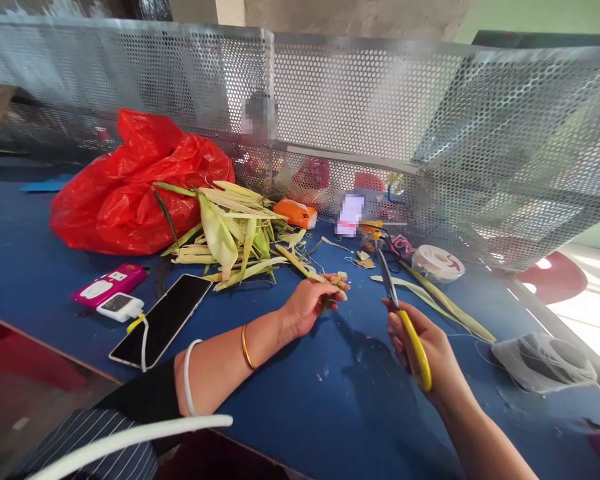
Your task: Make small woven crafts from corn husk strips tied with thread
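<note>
My left hand (316,303) is closed around a small bundle of pale corn husk (341,287), held a little above the blue tabletop. My right hand (423,347) grips yellow-handled scissors (414,350) whose blades point up and away from me. The blades look nearly closed, with nothing between them, and stay apart from the bundle. Left of the hands lies a heap of green and cream corn husks (225,233). To the right of the scissors, a few long husk strips (447,303) rest on the table.
A red plastic bag (140,187) slumps at the back left. A dark phone (163,320) and a magenta power bank (111,283) lie nearer. Tape roll (437,262), thread spool (545,362) and orange tissue pack (296,213) are on the blue table (290,407). A perforated metal screen (350,100) runs behind.
</note>
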A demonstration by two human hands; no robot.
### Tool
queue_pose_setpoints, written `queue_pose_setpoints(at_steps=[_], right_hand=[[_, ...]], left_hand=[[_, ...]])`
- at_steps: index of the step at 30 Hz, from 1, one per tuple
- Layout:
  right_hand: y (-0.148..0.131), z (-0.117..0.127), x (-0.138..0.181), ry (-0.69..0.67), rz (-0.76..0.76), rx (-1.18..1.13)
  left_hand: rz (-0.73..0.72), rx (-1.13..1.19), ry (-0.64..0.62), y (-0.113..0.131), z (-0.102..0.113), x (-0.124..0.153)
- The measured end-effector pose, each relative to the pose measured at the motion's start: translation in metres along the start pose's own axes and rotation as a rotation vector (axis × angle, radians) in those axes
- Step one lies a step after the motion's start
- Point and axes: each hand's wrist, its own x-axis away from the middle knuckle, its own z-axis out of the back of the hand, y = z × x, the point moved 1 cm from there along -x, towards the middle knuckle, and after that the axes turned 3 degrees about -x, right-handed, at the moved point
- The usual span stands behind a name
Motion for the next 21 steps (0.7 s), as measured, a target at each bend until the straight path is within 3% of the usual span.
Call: queue_pose_setpoints(at_steps=[6,10,15,21], right_hand=[[-0.001,-0.007,0.001,-0.044,0.012,-0.184],[-0.007,-0.016,0.007,-0.005,0.091,-0.233],[-0.011,-0.022,0.014,0.042,0.183,-0.181],[-0.006,-0.024,0.015,0.058,0.215,-0.105]], left_hand=[[-0.032,0.002,-0.080,-0.003,-0.009,0.009],[-0.046,-0.052,-0.095,-0.009,-0.013,0.014],[-0.103,-0.176,-0.140,-0.018,-0.016,0.017],[-0.051,-0.202,-0.152,-0.021,-0.019,0.021]])
